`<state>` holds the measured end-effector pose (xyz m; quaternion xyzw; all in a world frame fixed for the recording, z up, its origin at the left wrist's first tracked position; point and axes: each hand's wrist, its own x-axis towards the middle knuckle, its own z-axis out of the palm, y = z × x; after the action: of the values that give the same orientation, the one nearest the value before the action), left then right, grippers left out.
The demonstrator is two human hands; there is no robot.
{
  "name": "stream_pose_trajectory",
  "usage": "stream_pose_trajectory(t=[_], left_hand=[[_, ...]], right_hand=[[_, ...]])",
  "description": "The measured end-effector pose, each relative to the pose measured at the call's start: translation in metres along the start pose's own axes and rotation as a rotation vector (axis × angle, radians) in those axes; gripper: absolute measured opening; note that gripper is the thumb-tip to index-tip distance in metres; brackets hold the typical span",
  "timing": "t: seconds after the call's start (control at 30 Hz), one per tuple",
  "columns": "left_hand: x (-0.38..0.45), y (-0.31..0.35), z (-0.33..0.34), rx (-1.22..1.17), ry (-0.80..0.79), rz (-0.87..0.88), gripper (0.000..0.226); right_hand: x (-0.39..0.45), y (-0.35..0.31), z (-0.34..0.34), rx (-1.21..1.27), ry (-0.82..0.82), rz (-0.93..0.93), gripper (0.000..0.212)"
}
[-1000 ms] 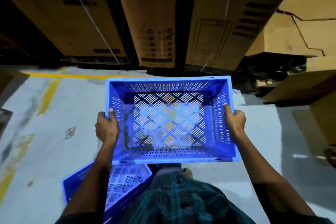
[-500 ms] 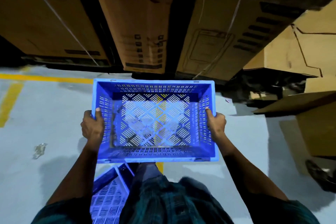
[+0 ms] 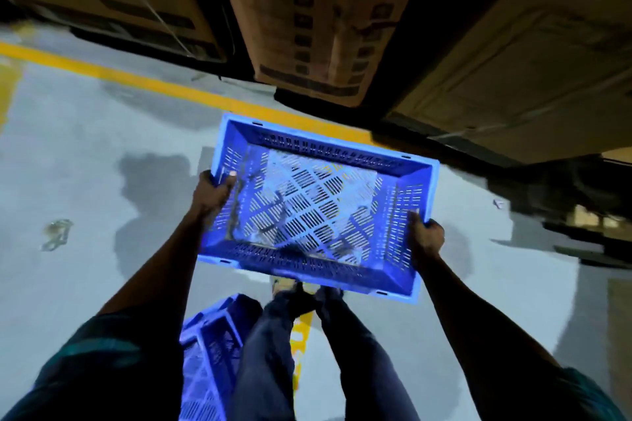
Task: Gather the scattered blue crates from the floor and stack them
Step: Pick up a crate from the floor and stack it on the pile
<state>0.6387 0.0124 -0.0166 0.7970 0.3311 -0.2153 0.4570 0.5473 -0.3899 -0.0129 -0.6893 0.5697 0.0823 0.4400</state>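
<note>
I have swung the blue crate (image 3: 318,208) clockwise since a moment ago, so I judge I am turning toward a stack. My left hand (image 3: 213,193) and right hand (image 3: 425,237) each grip a short end. Mouth up, its long axis runs ten to four; a second crate (image 3: 208,352) lies at six.

We are in a warehouse or storeroom. Tall cardboard cartons (image 3: 318,17) printed with handling marks stand in a row on a painted grey concrete floor (image 3: 85,154), and a yellow safety line (image 3: 164,85) runs along their feet. Perforated blue plastic crates (image 3: 318,202) suit such storage.
</note>
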Motion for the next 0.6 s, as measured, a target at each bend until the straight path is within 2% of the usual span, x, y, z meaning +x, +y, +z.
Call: stream_pose_trajectory(t=[0.07, 0.13, 0.23, 0.43, 0.6], left_hand=[[0.047, -0.015, 0.028, -0.056, -0.006, -0.066, 0.038], [0.094, -0.034, 0.057, -0.107, 0.024, -0.119, 0.034], [0.151, -0.062, 0.097, -0.166, 0.069, -0.160, 0.037], [0.222, -0.111, 0.165, -0.076, 0.224, -0.177, 0.058], [0.270, -0.135, 0.183, -0.105, 0.220, -0.213, 0.063]], right_hand=[[0.052, 0.013, 0.037, 0.046, 0.006, 0.069, 0.044], [0.101, 0.031, 0.073, 0.095, -0.024, 0.090, 0.033], [0.157, 0.057, 0.116, 0.149, -0.048, 0.104, 0.021], [0.223, 0.101, 0.182, 0.210, -0.005, 0.128, 0.027], [0.257, 0.118, 0.219, 0.264, -0.014, 0.141, 0.024]])
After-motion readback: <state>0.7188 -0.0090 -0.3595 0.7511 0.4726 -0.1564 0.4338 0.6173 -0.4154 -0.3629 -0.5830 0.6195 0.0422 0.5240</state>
